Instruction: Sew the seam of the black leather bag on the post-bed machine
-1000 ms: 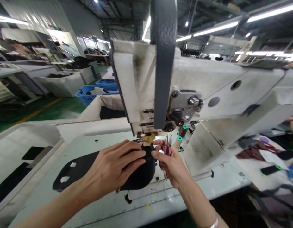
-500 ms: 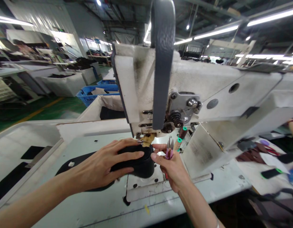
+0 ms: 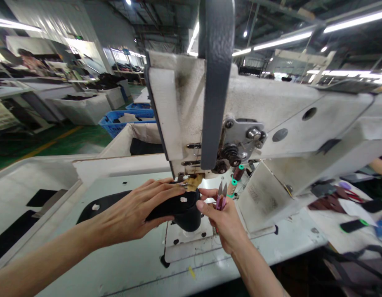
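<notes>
A curved black fabric piece (image 3: pixel 187 219) lies under the needle area of a sewing machine (image 3: pixel 178 111), its long tail trailing left over the table. My left hand (image 3: pixel 137 208) rests over it, fingers on top and thumb at the near side, gripping it. One pale patch shows on the black surface beside my fingertips and another on the tail. At the right edge of the piece, my right hand (image 3: pixel 223 216) pinches the rim between thumb and index finger. Purple-handled thread snips (image 3: pixel 221 198) are tucked in that same hand, blades upward. The stitching point is partly hidden.
Brown (image 3: pixel 239 172) and beige thread spools (image 3: pixel 232 188) stand behind my right hand. A white bin (image 3: pixel 57 169) with black pieces is at left, and a blue basket (image 3: pixel 112 123) lies beyond. On the right, a side table holds a black spool (image 3: pixel 353 225).
My left hand's fingers have drawn back and together, uncovering a pale patch on the black fabric piece. The tail has shifted slightly right. My right hand keeps its pinch in nearly the same place.
</notes>
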Motion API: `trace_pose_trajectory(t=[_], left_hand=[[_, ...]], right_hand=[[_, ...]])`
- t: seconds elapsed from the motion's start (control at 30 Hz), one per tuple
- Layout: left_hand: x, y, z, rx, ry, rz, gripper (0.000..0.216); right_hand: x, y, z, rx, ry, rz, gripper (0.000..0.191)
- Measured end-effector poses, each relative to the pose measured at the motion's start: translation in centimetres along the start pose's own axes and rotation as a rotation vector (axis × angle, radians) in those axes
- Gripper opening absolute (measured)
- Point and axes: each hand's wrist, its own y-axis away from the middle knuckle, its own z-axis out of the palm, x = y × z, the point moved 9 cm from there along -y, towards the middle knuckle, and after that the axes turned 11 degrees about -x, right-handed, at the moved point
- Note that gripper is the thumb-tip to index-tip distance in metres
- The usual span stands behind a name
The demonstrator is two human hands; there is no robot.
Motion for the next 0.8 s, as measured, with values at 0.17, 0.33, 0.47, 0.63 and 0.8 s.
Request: trace_pose_trajectory(t=[0.17, 0.33, 0.47, 0.63, 0.8], left_hand=[[0.0, -0.2, 0.2, -0.018, -0.018, 0.023, 0.057], [-0.1, -0.1, -0.1, -0.045, -0.044, 0.023, 0.057], [-0.1, 0.0, 0.2, -0.091, -0.080, 0.019, 0.059], [-0.2, 0.1, 0.6, -0.105, -0.103, 0.000, 0.059], [0.5, -0.3, -0.4, -0.096, -0.087, 0.011, 0.058]], right_hand=[[0.0, 0.2, 0.1, 0.013, 0.000, 0.002, 0.043], [0.1, 0.2, 0.1, 0.021, 0.004, 0.023, 0.045], [0.0, 0.4, 0.1, 0.034, 0.004, 0.033, 0.047], [-0.1, 0.5, 0.2, 0.045, 0.030, 0.045, 0.052], [-0.3, 0.6, 0.2, 0.047, 0.080, 0.042, 0.053]])
